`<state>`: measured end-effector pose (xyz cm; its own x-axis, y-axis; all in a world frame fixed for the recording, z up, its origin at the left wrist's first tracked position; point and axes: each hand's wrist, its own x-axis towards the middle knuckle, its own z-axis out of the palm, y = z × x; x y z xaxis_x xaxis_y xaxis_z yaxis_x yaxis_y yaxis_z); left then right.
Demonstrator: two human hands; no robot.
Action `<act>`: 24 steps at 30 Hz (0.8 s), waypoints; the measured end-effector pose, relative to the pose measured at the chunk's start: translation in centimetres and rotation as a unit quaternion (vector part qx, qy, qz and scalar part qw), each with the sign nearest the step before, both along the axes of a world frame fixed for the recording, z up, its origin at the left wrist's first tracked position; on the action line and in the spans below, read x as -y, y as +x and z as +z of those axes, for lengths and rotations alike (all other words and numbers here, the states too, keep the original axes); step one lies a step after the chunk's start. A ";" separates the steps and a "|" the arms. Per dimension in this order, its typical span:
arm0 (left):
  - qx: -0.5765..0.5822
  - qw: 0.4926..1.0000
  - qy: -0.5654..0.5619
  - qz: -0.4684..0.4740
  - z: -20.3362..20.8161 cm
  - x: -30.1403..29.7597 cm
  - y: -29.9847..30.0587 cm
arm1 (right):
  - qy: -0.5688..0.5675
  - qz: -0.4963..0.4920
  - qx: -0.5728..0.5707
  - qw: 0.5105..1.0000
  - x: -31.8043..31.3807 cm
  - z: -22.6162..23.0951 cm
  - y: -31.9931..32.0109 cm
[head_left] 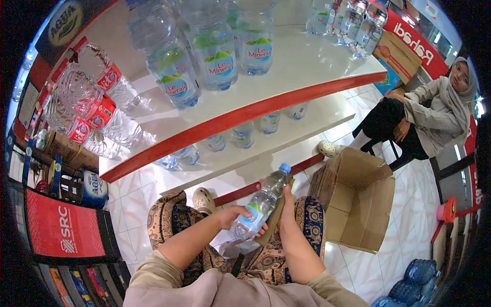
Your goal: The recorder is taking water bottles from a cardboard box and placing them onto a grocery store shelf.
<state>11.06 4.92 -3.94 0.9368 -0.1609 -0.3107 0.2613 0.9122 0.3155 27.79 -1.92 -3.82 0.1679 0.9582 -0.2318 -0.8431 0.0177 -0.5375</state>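
A clear plastic water bottle (pixel 261 201) with a blue cap and a blue-green label is held tilted over my lap, its cap end up and to the right. My left hand (pixel 236 217) is closed around its lower part, across the label. Near the neck my right hand (pixel 288 205) is closed around the upper part; fingertips show on the far side. Between my right palm and the bottle lies a flat olive-brown piece (pixel 273 224), cloth or cardboard, I cannot tell which. Its lower end hangs beneath the bottle.
Ahead is a white shelf (pixel 307 61) with a red edge, bearing large water bottles (pixel 220 64); red-labelled bottles (pixel 102 110) stand left. Smaller bottles (pixel 243 134) fill the tier below. An open cardboard box (pixel 358 204) sits right. Beyond it a person (pixel 434 112) sits.
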 end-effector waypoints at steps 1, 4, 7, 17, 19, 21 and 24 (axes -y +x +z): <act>0.000 1.000 0.000 0.000 -0.1 0.1 0.1 | -0.033 -0.005 0.042 0.999 0.0 -0.2 0.1; -0.127 0.988 0.084 -0.023 -0.5 0.5 0.4 | -0.075 -0.025 -0.004 0.997 -0.2 -1.0 0.5; -0.249 0.792 0.558 0.014 -0.1 1.0 1.2 | -0.170 -0.135 0.086 0.972 -0.3 -2.4 1.2; -0.164 0.926 0.340 0.015 1.1 0.5 0.5 | -0.066 -0.059 -0.078 0.993 0.0 -1.3 3.3; -0.144 0.966 0.213 -0.019 3.1 -0.1 -0.5 | -0.023 -0.090 -0.058 0.994 -0.3 -1.0 3.0; -0.089 0.996 0.018 -0.017 1.5 -0.2 -2.2 | 0.045 -0.071 -0.179 0.980 -0.3 -0.3 2.8; 0.069 0.994 -0.075 -0.028 -1.8 1.3 -1.7 | 0.144 -0.036 -0.196 0.969 0.0 -1.6 3.6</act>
<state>9.37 3.63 -5.69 0.9569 -0.2494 -0.1488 0.2774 0.9367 0.2138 31.39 -1.88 -5.46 0.1891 0.9818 -0.0150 -0.9726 0.1852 -0.1405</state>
